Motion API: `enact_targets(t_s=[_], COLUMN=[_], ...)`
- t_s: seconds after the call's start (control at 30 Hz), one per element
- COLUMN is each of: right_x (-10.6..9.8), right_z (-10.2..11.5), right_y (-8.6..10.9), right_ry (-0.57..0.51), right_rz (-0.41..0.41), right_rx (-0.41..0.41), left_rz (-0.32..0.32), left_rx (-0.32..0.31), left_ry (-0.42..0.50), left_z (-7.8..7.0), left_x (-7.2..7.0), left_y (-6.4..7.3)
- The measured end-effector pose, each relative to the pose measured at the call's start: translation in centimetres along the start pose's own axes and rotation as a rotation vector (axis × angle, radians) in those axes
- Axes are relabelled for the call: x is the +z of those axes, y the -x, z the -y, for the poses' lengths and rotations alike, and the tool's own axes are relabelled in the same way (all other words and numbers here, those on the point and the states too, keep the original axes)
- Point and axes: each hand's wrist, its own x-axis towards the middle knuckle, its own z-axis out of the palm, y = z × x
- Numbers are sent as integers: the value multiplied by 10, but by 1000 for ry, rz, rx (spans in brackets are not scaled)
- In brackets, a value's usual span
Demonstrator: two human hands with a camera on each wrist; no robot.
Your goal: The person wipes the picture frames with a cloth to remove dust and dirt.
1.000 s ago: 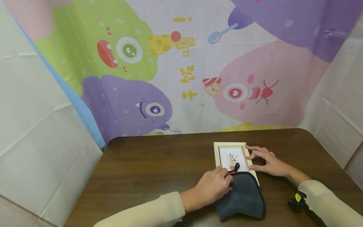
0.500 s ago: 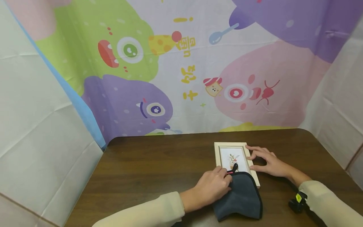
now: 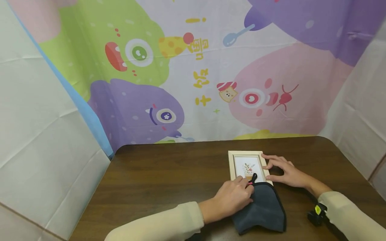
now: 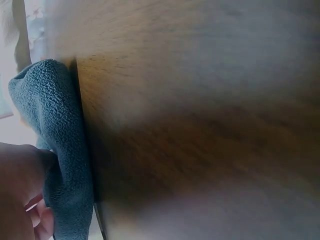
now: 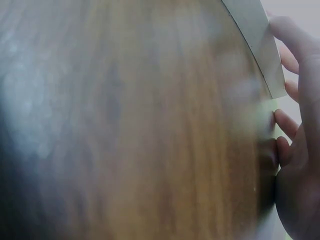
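A dark blue-grey cloth (image 3: pixel 265 207) with black edging and a black loop lies over the near part of a picture frame (image 3: pixel 230 165). My left hand (image 3: pixel 232 197) grips the cloth near its upper left edge, by a small pink tag. In the left wrist view, the fleecy cloth (image 4: pixel 60 125) is bunched against the fingers. The frame is pale, lies flat and holds a print (image 3: pixel 248 165) of a potted plant. Fingertips and thumb of my right hand (image 3: pixel 286 172) touch the frame's right side. The frame's near end is hidden by the cloth.
The brown wooden table (image 3: pixel 156 174) reaches back to a printed cartoon curtain (image 3: pixel 208 120). Pale panels (image 3: pixel 54 140) stand at both sides. A black device with a yellow mark (image 3: pixel 316 214) sits at my right wrist.
My left hand shifted slightly left with the cloth, then farther right across the frame's near part. The right hand stays at the frame's side, and the frame has hardly moved.
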Motion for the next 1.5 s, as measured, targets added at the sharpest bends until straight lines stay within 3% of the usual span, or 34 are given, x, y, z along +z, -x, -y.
enact_targets(t_s=[0.9,1.5], right_x=[-4,0], right_z=[-7,-3], right_y=[3,1], right_ry=[-34,-10], right_rz=[-28,-20], right_rx=[-49,-26], left_rz=[15,-15], left_rx=[34,42], left_ry=[-25,-27], left_z=[-35,-30], left_x=[1,3], left_y=[-49,-35])
